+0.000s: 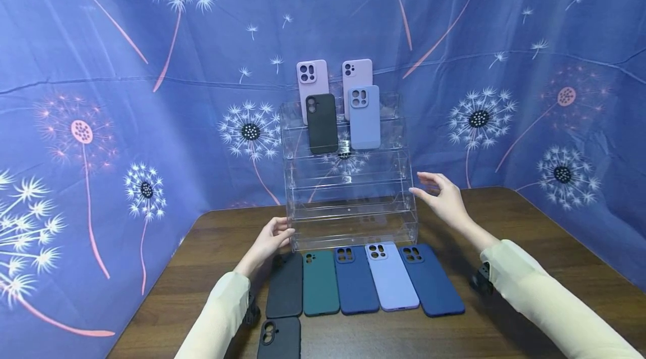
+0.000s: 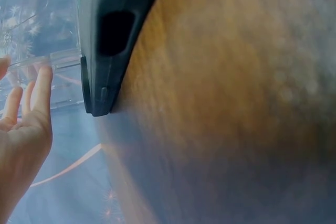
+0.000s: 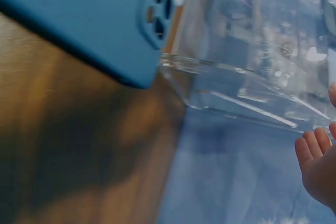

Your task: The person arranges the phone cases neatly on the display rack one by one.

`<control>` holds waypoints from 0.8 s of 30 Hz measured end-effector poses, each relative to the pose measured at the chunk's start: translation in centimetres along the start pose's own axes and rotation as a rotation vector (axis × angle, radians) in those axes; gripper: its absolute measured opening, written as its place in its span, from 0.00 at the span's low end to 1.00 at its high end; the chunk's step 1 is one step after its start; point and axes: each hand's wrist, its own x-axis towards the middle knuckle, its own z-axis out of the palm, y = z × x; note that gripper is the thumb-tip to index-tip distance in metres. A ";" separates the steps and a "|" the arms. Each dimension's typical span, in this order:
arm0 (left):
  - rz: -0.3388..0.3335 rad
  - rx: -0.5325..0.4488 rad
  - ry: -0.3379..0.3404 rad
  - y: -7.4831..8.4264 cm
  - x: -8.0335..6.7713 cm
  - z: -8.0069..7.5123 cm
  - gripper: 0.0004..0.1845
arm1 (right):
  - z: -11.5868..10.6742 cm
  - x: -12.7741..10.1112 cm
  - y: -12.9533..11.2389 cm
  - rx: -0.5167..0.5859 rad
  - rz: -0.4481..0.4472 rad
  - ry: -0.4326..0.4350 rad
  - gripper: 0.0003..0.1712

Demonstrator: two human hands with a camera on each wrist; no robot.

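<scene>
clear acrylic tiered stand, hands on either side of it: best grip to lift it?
Probably the two flat side walls of the clear acrylic tiered display stand, low down, one hand from each side. The left hand already rests open at its lower left edge; the right hand hovers open by its right wall. Keep it level: four phone cases lean on its upper tiers, including a black one and a periwinkle one.

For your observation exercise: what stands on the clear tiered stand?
On the clear tiered stand: two pink cases, a black case, a lavender case. Lower tiers look bare; glare obscures details.
</scene>
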 end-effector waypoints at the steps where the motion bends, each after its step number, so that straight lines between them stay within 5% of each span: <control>1: -0.001 0.003 0.002 0.1 0.0 -0.1 0.24 | 0.2 -0.2 0.3 -0.010 0.009 -0.012 0.28; 15: 0.075 0.041 -0.012 -1.1 0.2 0.1 0.28 | 1.3 -2.5 3.7 0.038 0.174 -0.306 0.41; 24: 0.045 0.025 -0.018 -0.7 0.2 -0.1 0.28 | 2.0 -3.2 5.1 0.157 0.191 -0.335 0.37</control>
